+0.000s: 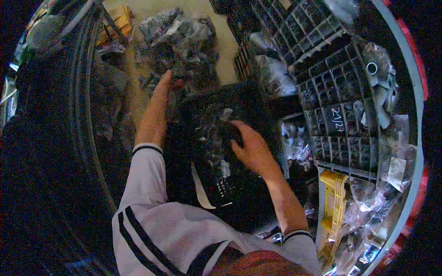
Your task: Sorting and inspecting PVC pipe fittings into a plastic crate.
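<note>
Dark, grainy light hides much detail. My left hand [170, 80] reaches forward to the near side of a pile of clear plastic bags [176, 31] with dark contents; its fingers are lost in shadow, so any hold is unclear. My right hand [250, 146] is over a dark heap of small items [210, 138] in what looks like a black container. Thumb and forefinger curve around something dark that I cannot make out. A small pale piece [226, 114] lies just beyond the fingertips. A pale strip [201, 189] curves along the heap's near side.
Black compartment trays [336, 77] filled with small parts stand at the right, one bearing handwriting. Below them are a yellow plastic bin [333, 203] and clear plastic bags [371, 200]. A white ring [372, 68] lies at far right. Another yellow item [117, 24] is at upper left.
</note>
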